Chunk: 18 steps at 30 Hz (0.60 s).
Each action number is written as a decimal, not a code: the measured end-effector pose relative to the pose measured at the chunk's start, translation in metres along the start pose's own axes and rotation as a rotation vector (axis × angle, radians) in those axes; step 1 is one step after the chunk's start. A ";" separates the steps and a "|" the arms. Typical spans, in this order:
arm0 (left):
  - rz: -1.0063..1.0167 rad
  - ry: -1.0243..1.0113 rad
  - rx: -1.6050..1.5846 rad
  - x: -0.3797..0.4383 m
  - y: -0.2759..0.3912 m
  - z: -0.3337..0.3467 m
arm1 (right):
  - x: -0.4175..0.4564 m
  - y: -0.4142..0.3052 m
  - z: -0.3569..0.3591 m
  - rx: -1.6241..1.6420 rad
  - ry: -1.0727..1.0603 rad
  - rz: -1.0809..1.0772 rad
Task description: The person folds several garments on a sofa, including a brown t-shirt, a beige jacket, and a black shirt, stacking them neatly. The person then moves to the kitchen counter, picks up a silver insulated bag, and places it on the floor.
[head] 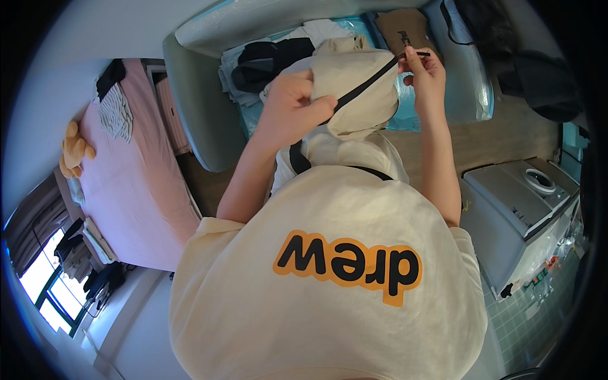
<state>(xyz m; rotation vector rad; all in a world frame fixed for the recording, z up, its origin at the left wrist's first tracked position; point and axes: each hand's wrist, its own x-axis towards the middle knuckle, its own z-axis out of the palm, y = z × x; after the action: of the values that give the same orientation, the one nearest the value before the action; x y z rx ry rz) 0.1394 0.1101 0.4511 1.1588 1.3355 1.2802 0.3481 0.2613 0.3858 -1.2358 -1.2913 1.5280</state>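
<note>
In front of my torso I hold up a cream cloth item (358, 83), bunched and folded, perhaps a bag. A narrow black strap (368, 85) runs diagonally across it. My left hand (294, 107) grips the cloth's left side, its thumb by the lower end of the strap. At the upper right, my right hand (425, 71) pinches the strap's other end between thumb and fingers. A small dark fitting (406, 43) shows just above that thumb. Below the item, pale cloth (356, 149) lies against my body, and a wider black band (298, 159) crosses it.
A pale sofa (204, 104) with blue plastic sheeting (406, 111) stands ahead. On it lie dark clothes (273, 61), white clothes (327, 29) and a brown folded garment (401, 26). A pink-sheeted bed (137, 190) with a teddy bear (75, 147) is left; a grey appliance (510, 199) is right.
</note>
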 end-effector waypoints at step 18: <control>0.198 0.506 -0.726 -0.065 0.056 -0.168 | 0.075 0.038 -0.171 -0.182 0.521 0.064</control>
<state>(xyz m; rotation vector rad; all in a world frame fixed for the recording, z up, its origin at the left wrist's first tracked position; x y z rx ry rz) -0.0168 0.0250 0.5137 0.4723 0.9455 2.0700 0.4983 0.3660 0.3320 -1.6693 -1.0609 1.0407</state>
